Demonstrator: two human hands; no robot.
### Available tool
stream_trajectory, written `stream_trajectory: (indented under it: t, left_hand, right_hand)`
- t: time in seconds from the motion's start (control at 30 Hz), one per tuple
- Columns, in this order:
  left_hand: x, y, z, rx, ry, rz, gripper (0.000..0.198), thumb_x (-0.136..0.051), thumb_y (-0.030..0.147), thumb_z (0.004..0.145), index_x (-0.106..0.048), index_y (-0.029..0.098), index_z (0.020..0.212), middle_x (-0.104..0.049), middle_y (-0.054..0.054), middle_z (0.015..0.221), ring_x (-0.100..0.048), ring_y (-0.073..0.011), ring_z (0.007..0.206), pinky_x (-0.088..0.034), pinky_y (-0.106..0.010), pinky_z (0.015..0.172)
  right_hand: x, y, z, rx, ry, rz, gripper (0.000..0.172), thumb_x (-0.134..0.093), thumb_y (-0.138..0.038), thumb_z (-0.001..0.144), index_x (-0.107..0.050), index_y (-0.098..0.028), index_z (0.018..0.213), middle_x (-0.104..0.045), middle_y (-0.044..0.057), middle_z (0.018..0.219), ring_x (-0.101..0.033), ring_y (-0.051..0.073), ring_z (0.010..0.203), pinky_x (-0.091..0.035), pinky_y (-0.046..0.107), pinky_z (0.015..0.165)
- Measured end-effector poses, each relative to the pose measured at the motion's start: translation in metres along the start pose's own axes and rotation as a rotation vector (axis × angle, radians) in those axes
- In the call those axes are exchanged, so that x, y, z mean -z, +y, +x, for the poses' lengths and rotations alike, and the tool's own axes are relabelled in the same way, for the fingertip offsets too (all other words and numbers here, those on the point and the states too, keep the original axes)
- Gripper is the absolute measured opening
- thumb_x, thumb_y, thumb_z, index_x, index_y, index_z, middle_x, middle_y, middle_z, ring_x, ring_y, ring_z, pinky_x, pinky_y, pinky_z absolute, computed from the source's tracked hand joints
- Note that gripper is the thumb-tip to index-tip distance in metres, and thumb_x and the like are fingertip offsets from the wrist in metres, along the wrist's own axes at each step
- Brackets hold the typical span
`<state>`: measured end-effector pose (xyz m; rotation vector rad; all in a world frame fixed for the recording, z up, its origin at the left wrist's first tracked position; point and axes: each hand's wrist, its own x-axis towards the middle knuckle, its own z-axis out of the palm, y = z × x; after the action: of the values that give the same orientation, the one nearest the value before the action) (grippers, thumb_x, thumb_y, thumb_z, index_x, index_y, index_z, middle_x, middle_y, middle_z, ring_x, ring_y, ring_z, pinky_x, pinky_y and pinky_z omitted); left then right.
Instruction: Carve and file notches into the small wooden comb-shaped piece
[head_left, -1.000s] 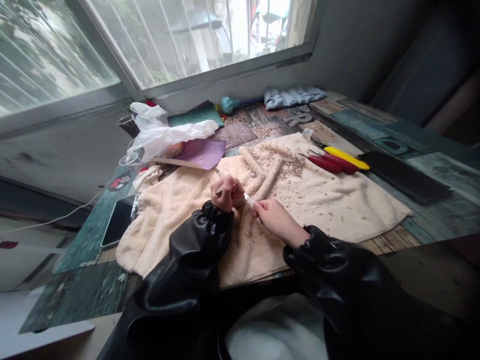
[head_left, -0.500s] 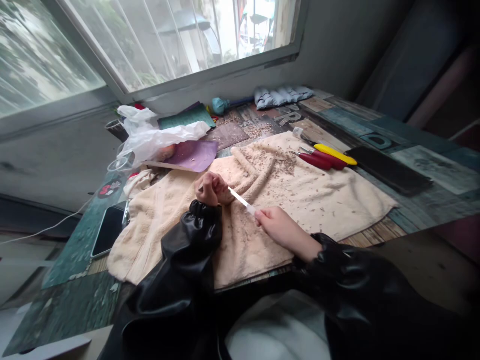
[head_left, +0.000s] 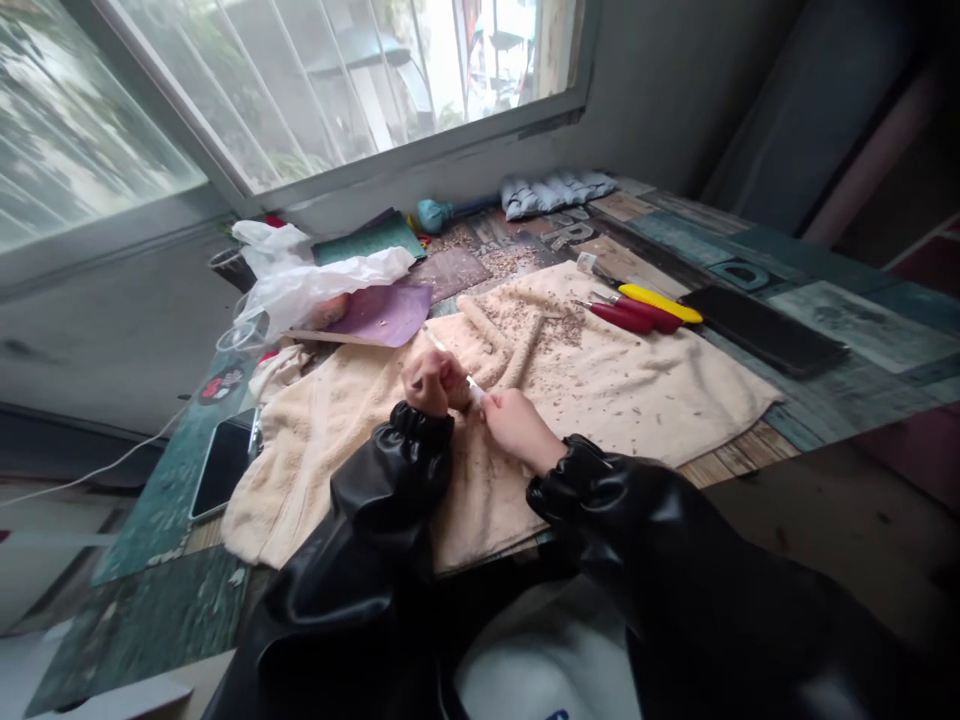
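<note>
The thin pale stick (head_left: 471, 385) runs between both hands over the middle of the cream towel (head_left: 637, 395), its far end poking out beyond the left fist toward the purple sheet (head_left: 386, 310). The left hand (head_left: 431, 382) is curled into a fist around the stick, its fingers (head_left: 442, 372) folded tight together over it, knuckles up. The right hand (head_left: 514, 425) sits just beside it, almost touching, with the fingers (head_left: 491, 405) pinched together on the near end of the stick; only a short white stretch shows between the two grips. Whether the right hand also holds a blade cannot be told, as its underside is hidden. Both wrists come out of glossy black sleeves (head_left: 390, 480).

The towel is spread over the counter (head_left: 862, 330) and is strewn with small brown shavings (head_left: 566, 325), thickest near its far edge, where two rolled ridges of the cloth stand up. On the towel's far right corner lie two red-handled tools (head_left: 634, 315) and a yellow-handled tool (head_left: 660, 300), side by side and touching. A flat black slab (head_left: 761, 330) lies just right of them on the bare counter. To the left, a dark phone (head_left: 221, 465) rests beside the towel's edge, with a white cable running off it. A crumpled clear plastic bag (head_left: 315, 280) lies behind the purple sheet, below the window (head_left: 300, 90).
</note>
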<state>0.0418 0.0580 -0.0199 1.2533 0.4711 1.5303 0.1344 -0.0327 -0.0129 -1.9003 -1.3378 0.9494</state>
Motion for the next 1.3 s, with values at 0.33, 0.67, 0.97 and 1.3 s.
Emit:
stream_trajectory:
  t: [0.33, 0.67, 0.97, 1.3]
  left_hand:
    - [0.008, 0.000, 0.005, 0.004, 0.070, 0.001, 0.044, -0.056, 0.038, 0.072, -0.031, 0.016, 0.043, -0.025, 0.007, 0.036, -0.024, -0.0030, 0.031, -0.026, -0.018, 0.034]
    - [0.016, 0.006, 0.010, -0.011, 0.096, -0.064, 0.039, -0.054, 0.037, 0.071, -0.032, 0.017, 0.045, -0.030, 0.007, 0.035, -0.026, -0.0037, 0.028, -0.030, -0.020, 0.035]
    - [0.021, 0.009, 0.013, 0.021, 0.203, -0.193, 0.033, -0.048, 0.030, 0.071, -0.030, 0.017, 0.047, -0.028, 0.007, 0.038, -0.024, -0.0030, 0.029, -0.033, -0.022, 0.040]
    - [0.013, 0.006, 0.001, -0.091, 0.184, -0.090, 0.040, -0.058, 0.039, 0.069, -0.039, 0.015, 0.044, -0.034, 0.005, 0.037, -0.034, -0.0060, 0.033, -0.033, -0.022, 0.040]
  right_hand:
    - [-0.003, -0.007, -0.013, 0.054, -0.007, -0.003, 0.031, -0.035, -0.024, 0.083, -0.058, -0.014, 0.064, -0.054, 0.003, 0.055, -0.047, 0.012, 0.052, -0.031, 0.023, 0.051]
    - [0.004, 0.002, -0.012, 0.088, 0.036, -0.115, 0.033, -0.036, -0.026, 0.085, -0.057, -0.015, 0.062, -0.060, 0.005, 0.060, -0.053, 0.014, 0.059, -0.030, 0.023, 0.053]
    - [-0.011, 0.000, -0.015, 0.140, 0.167, -0.199, 0.032, -0.033, -0.028, 0.087, -0.057, -0.016, 0.069, -0.059, 0.005, 0.060, -0.051, 0.014, 0.056, -0.025, 0.024, 0.050]
    - [-0.015, 0.003, -0.019, 0.157, 0.342, -0.333, 0.031, -0.031, -0.029, 0.088, -0.057, -0.017, 0.074, -0.057, 0.005, 0.059, -0.046, 0.014, 0.050, -0.018, 0.026, 0.049]
